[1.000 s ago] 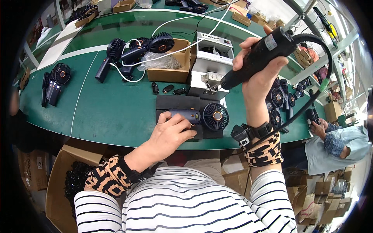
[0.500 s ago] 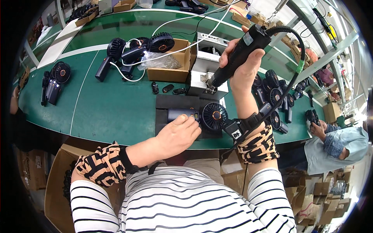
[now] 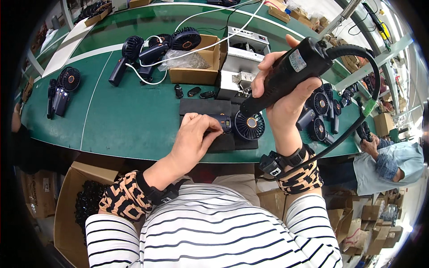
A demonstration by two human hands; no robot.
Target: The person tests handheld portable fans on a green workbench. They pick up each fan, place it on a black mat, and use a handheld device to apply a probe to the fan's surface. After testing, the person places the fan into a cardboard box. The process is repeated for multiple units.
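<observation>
A dark handheld fan (image 3: 253,132) lies flat on a black foam pad (image 3: 196,106), its round grille to the right and its handle to the left. My left hand (image 3: 190,139) is closed on the handle, thumb and fingertips together near the small display; the palm hides much of the handle. In my right hand (image 3: 286,105) is a black electric screwdriver (image 3: 286,73), slanting down to the left. Its lower end overlaps the upper left of the fan's grille; whether the tip touches anything is hidden.
Behind the pad stands a metal screw feeder (image 3: 232,80), beside a cardboard box (image 3: 192,76) holding a plastic bag. Several fans (image 3: 154,51) with white cables lie left, more fans (image 3: 319,105) right. The screwdriver's cable (image 3: 377,76) loops past my right wrist. A co-worker (image 3: 384,165) is at right.
My right hand has brought the screwdriver from the screw feeder toward the fan. My left hand has shifted left, and its fingers have curled more along the handle.
</observation>
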